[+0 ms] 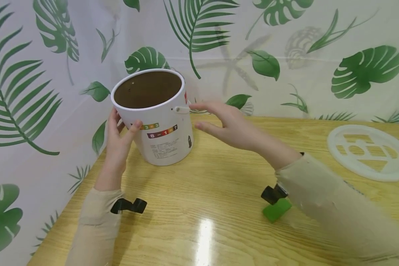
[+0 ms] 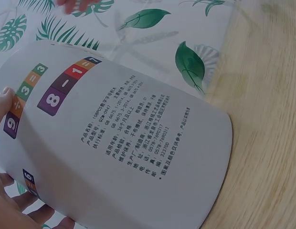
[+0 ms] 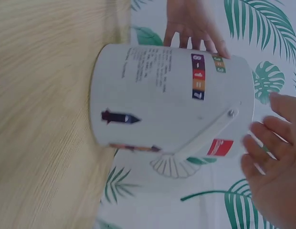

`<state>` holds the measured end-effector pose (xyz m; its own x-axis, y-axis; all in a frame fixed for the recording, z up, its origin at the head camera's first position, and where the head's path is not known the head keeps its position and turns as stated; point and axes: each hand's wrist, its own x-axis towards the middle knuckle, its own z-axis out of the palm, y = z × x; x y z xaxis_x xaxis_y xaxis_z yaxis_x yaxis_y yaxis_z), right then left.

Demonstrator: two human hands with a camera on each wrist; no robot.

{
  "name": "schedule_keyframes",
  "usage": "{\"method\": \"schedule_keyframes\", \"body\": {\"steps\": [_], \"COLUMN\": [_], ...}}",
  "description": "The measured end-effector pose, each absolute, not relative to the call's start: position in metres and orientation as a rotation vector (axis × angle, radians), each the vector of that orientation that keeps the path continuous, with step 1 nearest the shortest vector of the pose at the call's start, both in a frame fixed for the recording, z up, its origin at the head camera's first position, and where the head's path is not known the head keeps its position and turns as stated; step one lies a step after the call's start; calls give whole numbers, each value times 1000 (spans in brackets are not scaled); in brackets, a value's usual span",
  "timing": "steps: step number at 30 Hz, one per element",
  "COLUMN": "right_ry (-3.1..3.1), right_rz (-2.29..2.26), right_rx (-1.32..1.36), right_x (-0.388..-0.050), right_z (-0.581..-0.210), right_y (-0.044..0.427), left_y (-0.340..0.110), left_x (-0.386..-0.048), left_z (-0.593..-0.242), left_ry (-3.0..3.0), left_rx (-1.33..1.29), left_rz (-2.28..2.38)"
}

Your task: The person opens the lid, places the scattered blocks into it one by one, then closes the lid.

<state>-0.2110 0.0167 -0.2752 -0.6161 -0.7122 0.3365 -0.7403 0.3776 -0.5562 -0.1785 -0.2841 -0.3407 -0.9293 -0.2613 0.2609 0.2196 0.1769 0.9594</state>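
A white bucket (image 1: 163, 147) with printed sums and small text stands on the wooden table, close to the patterned backdrop. Its open top shows a brown inside. My left hand (image 1: 118, 138) grips the bucket's left side, thumb on the printed front and fingers around the back; the left wrist view shows the thumb by the "9 ÷ 3 = 3" strip. On the other side, my right hand (image 1: 227, 123) is held with fingers extended near the rim and the pivot of the white handle (image 3: 205, 136). In the right wrist view its fingers are apart from the bucket wall.
At the right lies a round, whitish lid (image 1: 339, 157) with shaped cut-outs. A green block (image 1: 276, 210) rests on the table below my right forearm. The leaf-printed cloth (image 1: 219, 81) rises behind and to the left of the table.
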Motion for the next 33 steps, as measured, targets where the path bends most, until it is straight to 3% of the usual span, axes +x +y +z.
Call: {"method": "schedule_keyframes", "body": {"steps": [18,27,33], "right_ry": [-2946,-2965,-2899], "right_rz": [924,925,1020], "right_rx": [1532,1885,1971], "right_x": [-182,-176,-174], "right_z": [-335,-356,-368], "right_y": [120,148,158], "left_y": [-281,-282,-283], "left_x": [-177,-178,-179], "left_z": [-340,-341,-342], "left_ry": [-2105,-2094,-2087], "left_rx": [44,32,21], "left_rz": [-1790,-1790,-1793]}}
